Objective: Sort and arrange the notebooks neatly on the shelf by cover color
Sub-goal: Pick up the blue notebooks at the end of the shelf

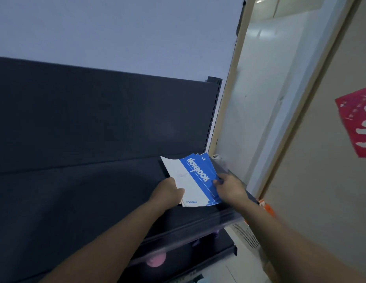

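Fanned blue-and-white notebooks (195, 180) lie at the shelf's (96, 190) right end, long axis running from front edge to back. The left hand (167, 190) grips their left edge, fingers seemingly beneath; the right hand (229, 185) pinches the blue edges.

"NOTEBOOK" on blue notebook cover (198, 176)

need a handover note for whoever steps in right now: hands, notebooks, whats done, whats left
The left hand grips the left edge of the notebooks.
The right hand pinches their right edge.
The notebooks are a small fanned stack, all with blue-and-white covers as far as shows, lying on the dark shelf at its right end.
Done: the blue ones are together in one place.
Left: square up the fanned stack. No other cover colours are in view here, so look elsewhere for them.
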Demonstrator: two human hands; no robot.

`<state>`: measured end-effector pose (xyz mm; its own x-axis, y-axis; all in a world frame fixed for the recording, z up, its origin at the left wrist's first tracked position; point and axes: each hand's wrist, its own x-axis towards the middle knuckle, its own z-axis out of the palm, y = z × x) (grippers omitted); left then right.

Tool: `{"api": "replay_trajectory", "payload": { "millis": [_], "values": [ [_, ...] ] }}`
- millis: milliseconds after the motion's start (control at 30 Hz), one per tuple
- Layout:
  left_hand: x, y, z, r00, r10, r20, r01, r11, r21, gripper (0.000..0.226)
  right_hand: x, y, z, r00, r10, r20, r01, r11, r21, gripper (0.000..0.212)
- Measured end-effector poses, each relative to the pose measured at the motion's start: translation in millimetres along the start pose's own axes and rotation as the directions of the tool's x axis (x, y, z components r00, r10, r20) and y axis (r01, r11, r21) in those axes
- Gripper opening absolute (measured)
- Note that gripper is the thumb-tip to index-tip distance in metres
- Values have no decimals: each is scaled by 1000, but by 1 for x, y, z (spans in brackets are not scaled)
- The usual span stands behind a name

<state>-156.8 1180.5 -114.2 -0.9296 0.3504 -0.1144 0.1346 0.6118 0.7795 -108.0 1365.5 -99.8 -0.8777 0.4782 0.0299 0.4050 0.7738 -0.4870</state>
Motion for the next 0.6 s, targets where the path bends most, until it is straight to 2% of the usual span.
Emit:
{"api": "replay_trajectory", "payload": {
  "millis": [200,467,600],
  "values": [
    [12,8,19,1000,-21,4,20,980,200,29,25,23,3,997,-15,75,23,994,-109,30],
    [13,11,20,999,-28,-17,33,930,367,37,40,25,-2,994,-85,71,102,956,-277,29],
    [8,8,3,999,-41,-34,51,900,432,31,40,6,1,979,-203,4,196,940,-279,32]
  ]
}}
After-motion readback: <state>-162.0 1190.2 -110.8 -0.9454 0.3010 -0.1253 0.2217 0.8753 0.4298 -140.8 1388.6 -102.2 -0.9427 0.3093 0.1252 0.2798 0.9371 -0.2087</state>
